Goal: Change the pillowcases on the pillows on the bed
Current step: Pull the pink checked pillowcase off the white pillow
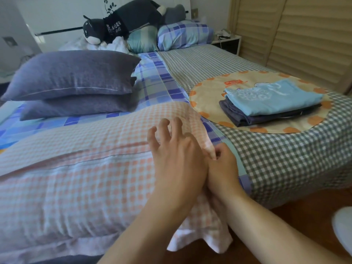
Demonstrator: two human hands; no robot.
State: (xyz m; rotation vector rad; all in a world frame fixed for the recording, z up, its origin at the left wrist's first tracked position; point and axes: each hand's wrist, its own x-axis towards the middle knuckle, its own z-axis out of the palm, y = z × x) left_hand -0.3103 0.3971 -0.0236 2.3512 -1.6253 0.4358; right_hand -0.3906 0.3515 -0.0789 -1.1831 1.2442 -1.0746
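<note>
The bed (247,73), covered in grey gingham and blue plaid sheets, carries a large pink-checked pillow (76,168) lying along its near edge, with two stacked grey pillows (72,77) behind it and folded pillowcases (270,105), a light blue one on top of dark ones, well apart on a round orange-dotted mat (219,103) to the right. At the pink pillow's right end the left hand (177,159) rests on the fabric with fingers spread and slightly bent, touching the right hand (222,168) beside it. The right hand seems to pinch the corner of the pink-checked case between its fingertips, though they are partly hidden.
</note>
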